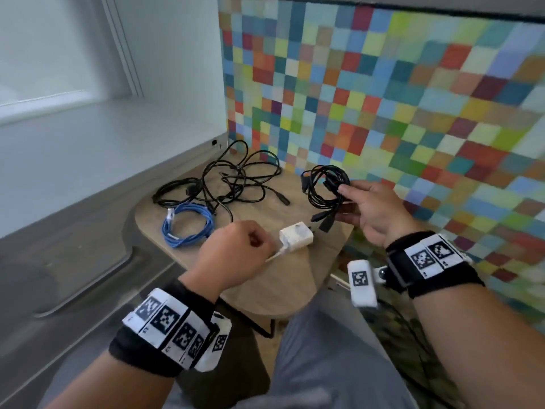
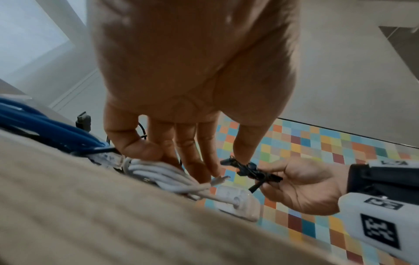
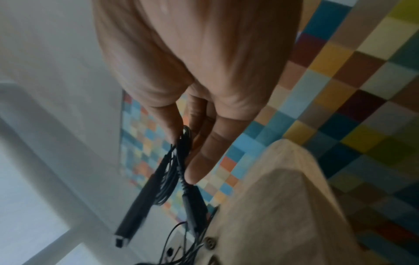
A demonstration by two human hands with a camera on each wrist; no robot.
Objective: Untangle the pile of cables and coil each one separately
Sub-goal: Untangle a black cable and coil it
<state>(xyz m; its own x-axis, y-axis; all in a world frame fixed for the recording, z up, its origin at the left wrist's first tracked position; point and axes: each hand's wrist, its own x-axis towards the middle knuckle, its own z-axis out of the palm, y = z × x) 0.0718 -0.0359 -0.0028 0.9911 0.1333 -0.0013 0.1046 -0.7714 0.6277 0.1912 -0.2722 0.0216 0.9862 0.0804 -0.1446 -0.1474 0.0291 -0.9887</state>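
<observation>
I hold the coiled black cable in my right hand, raised above the far right edge of the small wooden table. Thumb and fingers pinch the bundle where its loops gather; two black plugs hang below the grip.

My left hand sits over the table's near middle, fingers curled round the bundled white cable. The white power adapter attached to that cable lies on the table just right of this hand.

The coiled blue cable lies on the table left of the adapter. Beyond it, toward the table's far left corner, the tangle of loose black cables spreads over the surface.

The head view shows the whole table layout, but there my knuckles hide the white cable bundle. The left wrist view shows that bundle under the fingertips, with the blue cable close behind it. The right wrist view shows my index finger pressed along the black loops and one long plug dangling; the picture is blurred.

A wall of multicoloured squares stands behind and to the right of the table; a pale ledge runs to its left.
</observation>
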